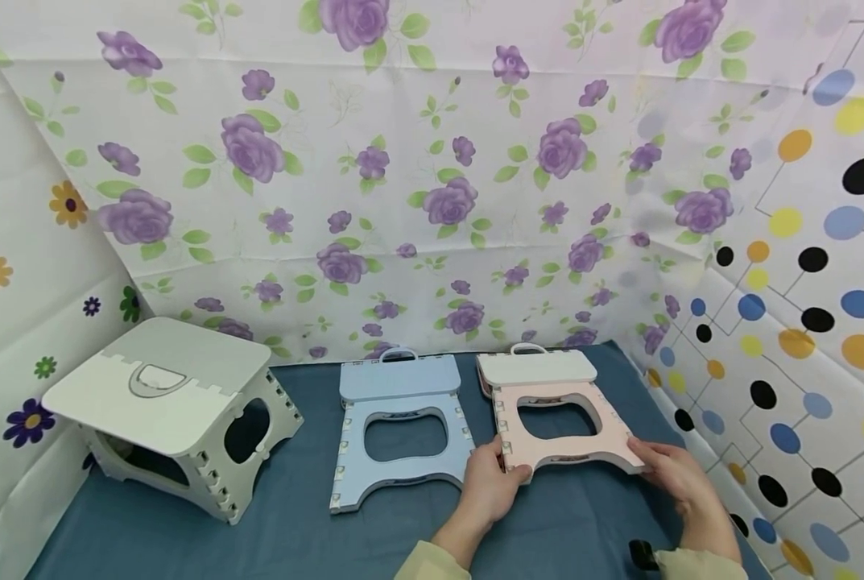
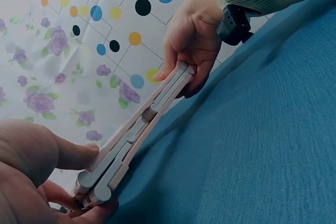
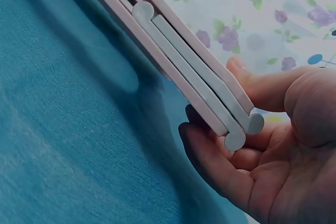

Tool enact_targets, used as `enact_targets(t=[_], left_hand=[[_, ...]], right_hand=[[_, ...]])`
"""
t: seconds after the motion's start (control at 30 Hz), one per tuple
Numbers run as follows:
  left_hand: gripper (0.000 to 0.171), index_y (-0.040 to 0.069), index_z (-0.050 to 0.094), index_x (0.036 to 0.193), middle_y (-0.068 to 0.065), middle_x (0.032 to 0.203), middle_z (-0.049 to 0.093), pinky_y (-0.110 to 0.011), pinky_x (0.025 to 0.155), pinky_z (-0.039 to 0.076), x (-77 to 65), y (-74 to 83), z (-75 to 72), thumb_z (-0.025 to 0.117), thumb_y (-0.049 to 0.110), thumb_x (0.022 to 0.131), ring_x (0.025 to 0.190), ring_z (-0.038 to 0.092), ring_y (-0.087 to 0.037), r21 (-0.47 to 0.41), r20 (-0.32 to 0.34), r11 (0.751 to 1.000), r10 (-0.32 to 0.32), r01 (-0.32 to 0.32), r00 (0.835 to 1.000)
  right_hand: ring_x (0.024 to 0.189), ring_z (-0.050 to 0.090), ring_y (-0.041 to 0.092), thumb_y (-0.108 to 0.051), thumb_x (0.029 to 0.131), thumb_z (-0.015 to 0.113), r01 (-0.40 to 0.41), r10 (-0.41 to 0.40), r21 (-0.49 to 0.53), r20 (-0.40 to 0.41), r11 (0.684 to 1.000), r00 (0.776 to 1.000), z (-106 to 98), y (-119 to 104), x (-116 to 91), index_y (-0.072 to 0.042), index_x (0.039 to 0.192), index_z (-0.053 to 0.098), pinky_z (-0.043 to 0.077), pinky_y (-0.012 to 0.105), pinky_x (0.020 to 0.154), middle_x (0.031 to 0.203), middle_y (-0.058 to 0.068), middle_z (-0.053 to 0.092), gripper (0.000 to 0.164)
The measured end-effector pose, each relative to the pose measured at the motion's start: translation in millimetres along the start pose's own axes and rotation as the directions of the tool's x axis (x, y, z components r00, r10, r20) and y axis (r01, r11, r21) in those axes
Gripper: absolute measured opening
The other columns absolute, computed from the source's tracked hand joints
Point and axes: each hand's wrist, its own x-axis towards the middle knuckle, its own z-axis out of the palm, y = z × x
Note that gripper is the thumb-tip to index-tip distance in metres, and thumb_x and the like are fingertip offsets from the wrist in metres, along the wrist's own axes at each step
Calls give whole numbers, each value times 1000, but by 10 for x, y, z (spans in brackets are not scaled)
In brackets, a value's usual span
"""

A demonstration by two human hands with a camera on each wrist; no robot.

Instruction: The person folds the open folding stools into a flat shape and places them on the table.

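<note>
A pink folding stool (image 1: pixel 569 447), folded flat with a white top panel, is held at its near end by both hands. My left hand (image 1: pixel 488 487) grips its near left corner, thumb above and fingers beneath, as the left wrist view shows. At the near right corner my right hand (image 1: pixel 674 475) pinches it the same way, seen closely in the right wrist view (image 3: pixel 299 124). That near end is raised off the cloth, with a shadow below it. A blue folding stool (image 1: pixel 403 471), also folded flat, lies just left of my left hand.
A white and grey folding stool (image 1: pixel 163 387) stands unfolded at the left. Dark blue cloth (image 1: pixel 294 548) covers the table. Flowered sheeting (image 1: pixel 403 161) hangs behind, and dotted sheeting (image 1: pixel 801 387) stands close by my right hand.
</note>
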Motion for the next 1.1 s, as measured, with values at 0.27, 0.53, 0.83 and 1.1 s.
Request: enact_targets(t=[0.27, 0.53, 0.83, 1.1], left_hand=[[69, -19, 49, 148, -20, 113, 66, -43, 85, 56, 5, 9, 31, 82, 8, 93, 96, 64, -24, 79, 28, 997, 6, -8, 1000], [80, -17, 34, 158, -36, 147, 49, -57, 111, 46, -2, 13, 80, 79, 7, 97, 137, 52, -47, 164, 63, 987, -7, -3, 998], [72, -16, 35, 158, -32, 163, 37, -53, 114, 45, 39, 19, 177, 73, 2, 100, 147, 45, -45, 300, 64, 954, 8, -27, 998], [73, -16, 36, 158, -34, 162, 36, -52, 110, 49, 34, -60, 215, 75, 1, 98, 145, 47, -47, 332, 61, 942, 27, -45, 998]], right_hand=[[126, 62, 39, -76, 98, 59, -26, 26, 14, -22, 1000, 999, 45, 14, 65, 19, 156, 35, 44, 60, 113, 156, 38, 43, 114], [127, 65, 37, -72, 101, 57, 15, -14, 40, -34, 999, 999, 76, 27, 80, 19, 156, 34, 56, 47, 102, 157, 39, 41, 109], [117, 68, 21, -65, 102, 62, 48, -44, 72, -54, 996, 998, 93, 51, 103, 14, 158, 38, 61, 37, 93, 159, 37, 42, 100], [132, 59, 42, -65, 103, 61, 49, -48, 12, -72, 999, 996, 125, 20, 56, 12, 159, 38, 57, 47, 101, 160, 37, 40, 98]])
